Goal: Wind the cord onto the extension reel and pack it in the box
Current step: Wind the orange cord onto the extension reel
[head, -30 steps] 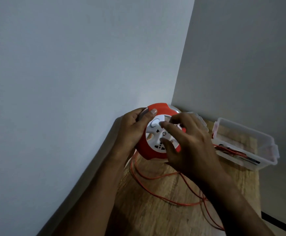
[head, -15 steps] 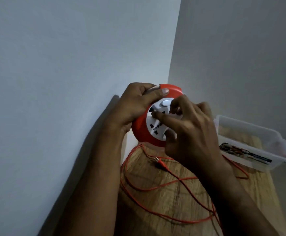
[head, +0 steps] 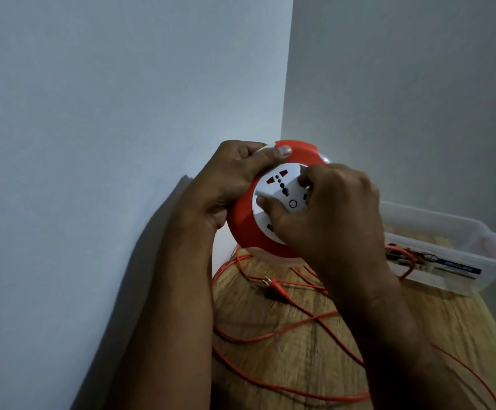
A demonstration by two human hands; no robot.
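Observation:
A round orange extension reel (head: pixel 242 229) with a white socket face (head: pixel 282 187) is held upright above the wooden table. My left hand (head: pixel 232 179) grips its upper left rim, thumb over the top. My right hand (head: pixel 326 214) pinches the white centre hub with fingers and thumb. Loose orange cord (head: pixel 270 335) lies in loops on the table below, and its plug (head: pixel 273 288) rests flat just under the reel. A clear plastic box (head: pixel 447 241) stands open at the right, with one strand of cord running up to its front wall.
The wooden table (head: pixel 314 359) sits in a corner between two pale walls, left and behind. The box holds a printed label or card along its front wall. The table's right edge shows at the lower right.
The white hub has turned under my right hand, so the sockets face differently. The reel has stayed in my left hand, and more of the plug and cord shows on the table.

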